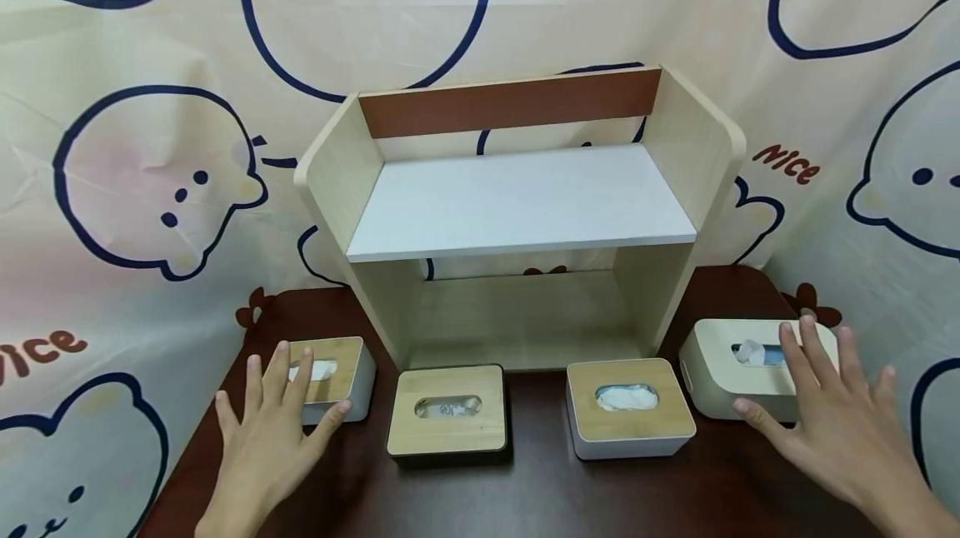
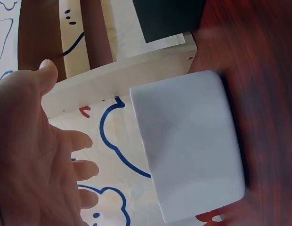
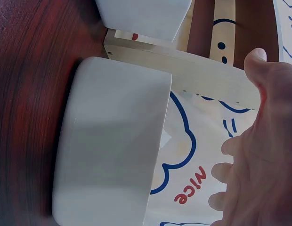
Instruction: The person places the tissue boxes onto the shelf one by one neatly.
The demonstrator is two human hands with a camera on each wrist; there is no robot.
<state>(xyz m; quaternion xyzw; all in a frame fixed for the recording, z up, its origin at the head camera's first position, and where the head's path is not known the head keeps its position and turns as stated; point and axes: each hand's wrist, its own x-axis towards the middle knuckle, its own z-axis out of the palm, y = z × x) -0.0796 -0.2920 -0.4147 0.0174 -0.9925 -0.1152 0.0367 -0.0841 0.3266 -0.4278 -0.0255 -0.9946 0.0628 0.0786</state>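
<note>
At the left, my left hand [image 1: 266, 434] hovers with spread fingers in front of a pale grey tissue box [image 1: 348, 355] with a wooden lid, partly covering it. The left wrist view shows that hand [image 2: 30, 141] holding nothing, apart from the box's plain side [image 2: 193, 146]. Over at the right, my right hand [image 1: 843, 425] is spread before a cream tissue box [image 1: 720, 355] and hides part of it. In the right wrist view this hand [image 3: 259, 146] is also bare, with a gap between it and the box [image 3: 108, 141].
A black tissue box with a wooden lid [image 1: 412, 430] and a white one with a wooden lid [image 1: 585, 425] stand between the hands. Behind them is a two-level shelf [image 1: 517, 205] on the dark wooden table [image 1: 540, 496]. Patterned cloth [image 1: 150, 313] hangs around the table.
</note>
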